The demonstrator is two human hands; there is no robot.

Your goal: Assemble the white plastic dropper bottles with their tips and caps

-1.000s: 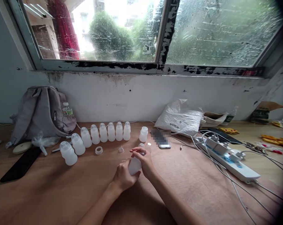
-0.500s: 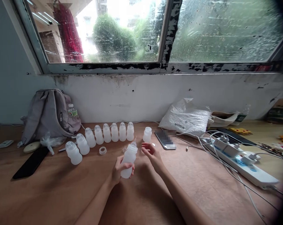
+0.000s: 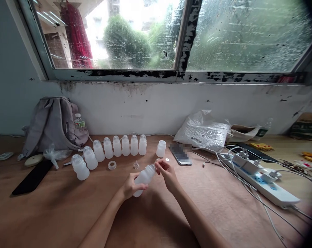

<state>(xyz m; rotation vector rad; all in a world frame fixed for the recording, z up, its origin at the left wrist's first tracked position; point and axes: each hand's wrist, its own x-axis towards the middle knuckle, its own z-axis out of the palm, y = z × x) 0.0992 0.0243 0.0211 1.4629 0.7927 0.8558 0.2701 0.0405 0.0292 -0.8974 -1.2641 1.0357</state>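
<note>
Left hand [image 3: 130,187] wrapped round tilted frosted baby bottle [image 3: 145,176]; right hand [image 3: 167,172] pinching teat [image 3: 153,167]. Bottle probably light, smooth, semi-stiff; teat likely soft. Best hold: waist.

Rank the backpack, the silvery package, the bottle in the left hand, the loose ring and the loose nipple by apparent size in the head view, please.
1. Backpack
2. Silvery package
3. Bottle in the left hand, partly covered
4. Loose ring and loose nipple, too alike in size to rank
</note>
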